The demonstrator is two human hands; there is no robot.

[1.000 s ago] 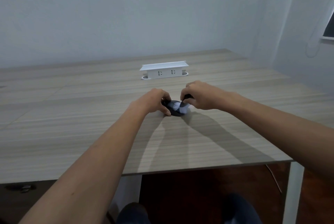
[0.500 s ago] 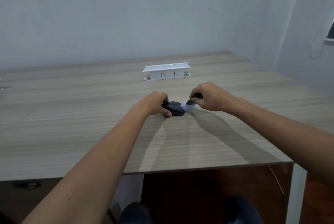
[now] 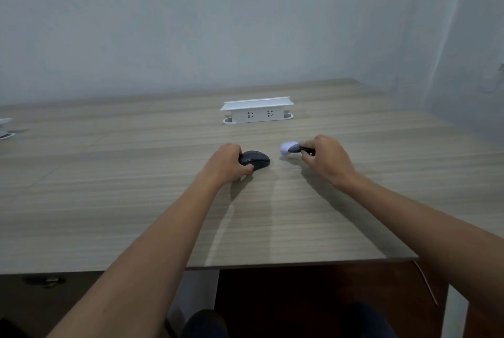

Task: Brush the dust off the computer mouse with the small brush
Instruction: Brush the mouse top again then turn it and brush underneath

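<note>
A dark grey computer mouse (image 3: 257, 159) lies on the wooden table (image 3: 136, 201) near its middle. My left hand (image 3: 227, 161) grips the mouse's left side, thumb in front and fingers behind. My right hand (image 3: 326, 159) holds the small brush (image 3: 293, 148) by its dark handle. The brush's white bristles point left and hang a short way to the right of the mouse, not touching it. Most of the handle is hidden inside my fist.
A white pop-up socket box (image 3: 256, 111) stands on the table behind the mouse. Another white fitting (image 3: 5, 130) sits at the table's far left edge. A wall rises behind the table and on the right. The table's front edge runs just above my knees.
My right hand has drawn the brush off the mouse and away to the right. My left hand still holds the mouse in the same place.
</note>
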